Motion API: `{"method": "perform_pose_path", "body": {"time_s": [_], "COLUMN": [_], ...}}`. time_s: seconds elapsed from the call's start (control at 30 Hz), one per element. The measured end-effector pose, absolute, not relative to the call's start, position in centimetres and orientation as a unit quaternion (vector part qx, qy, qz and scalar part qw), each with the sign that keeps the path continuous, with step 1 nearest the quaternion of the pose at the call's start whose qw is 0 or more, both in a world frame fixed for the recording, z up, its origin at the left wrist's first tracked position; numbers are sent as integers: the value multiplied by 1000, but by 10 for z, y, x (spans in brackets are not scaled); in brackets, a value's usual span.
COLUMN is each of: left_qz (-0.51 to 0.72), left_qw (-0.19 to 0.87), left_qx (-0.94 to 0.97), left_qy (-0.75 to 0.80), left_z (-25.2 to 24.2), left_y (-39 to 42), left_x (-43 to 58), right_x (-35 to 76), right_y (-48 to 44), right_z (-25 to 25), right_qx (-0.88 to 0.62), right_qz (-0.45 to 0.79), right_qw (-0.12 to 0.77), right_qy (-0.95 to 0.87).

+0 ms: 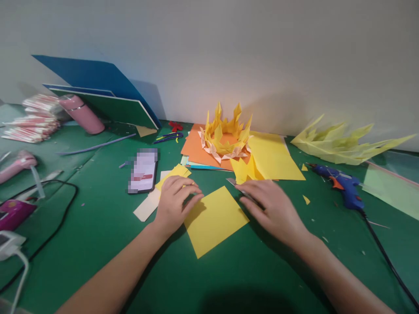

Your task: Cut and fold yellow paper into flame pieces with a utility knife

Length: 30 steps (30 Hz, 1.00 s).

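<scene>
My right hand (268, 205) is closed around a slim craft knife (246, 194), whose metal blade points up and left. Just below the blade, a square of yellow paper (216, 222) lies turned cornerwise on the green table. My left hand (178, 198) hovers at the paper's left edge, fingers loosely bent and thumb apart; nothing shows in its grasp. Partly under that hand are yellow paper strips (178, 172) and pale strips (146, 208). Folded yellow paper pieces (247, 169) stand behind the knife.
A ring of folded orange-yellow paper (229, 135) sits on orange sheets (193, 141) at the back. Right are a blue glue gun (347, 185) with a cord and a pale yellow folded form (340, 141). Left are a phone (144, 170), a pink bottle (81, 114) and cables (65, 209).
</scene>
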<state>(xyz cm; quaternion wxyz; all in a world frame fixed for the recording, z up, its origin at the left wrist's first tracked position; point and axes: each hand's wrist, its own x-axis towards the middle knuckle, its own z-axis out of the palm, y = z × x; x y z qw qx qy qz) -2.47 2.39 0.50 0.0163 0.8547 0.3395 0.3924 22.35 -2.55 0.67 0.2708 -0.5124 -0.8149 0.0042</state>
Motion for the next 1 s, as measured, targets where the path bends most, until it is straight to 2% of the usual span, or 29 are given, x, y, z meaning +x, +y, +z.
{"method": "perform_pose_path", "body": {"time_s": [0.07, 0.17, 0.3, 0.5, 0.77, 0.93, 1.0], "left_qz": [412, 405, 385, 451, 514, 510, 504], "left_qw": [7, 20, 45, 8, -120, -121, -99], "left_qx": [858, 870, 878, 861, 837, 844, 850], "left_qy": [305, 280, 280, 234, 142, 109, 121], "left_z": [7, 7, 3, 10, 19, 18, 15], "left_y": [22, 21, 22, 20, 16, 16, 16], "left_x": [-24, -23, -23, -23, -28, -28, -27], "right_x": [207, 191, 184, 183, 186, 185, 185], "right_y": [-32, -37, -38, -41, -43, -43, -43], "right_z": [4, -8, -15, -5, -17, -18, -17], "right_qx": [-476, -490, -483, -455, -455, -468, -465], "right_qz": [32, 4, 16, 106, 146, 208, 196], "right_qw": [211, 141, 132, 200, 371, 418, 426], "right_qy": [-853, -860, -866, -861, -796, -751, -751]}}
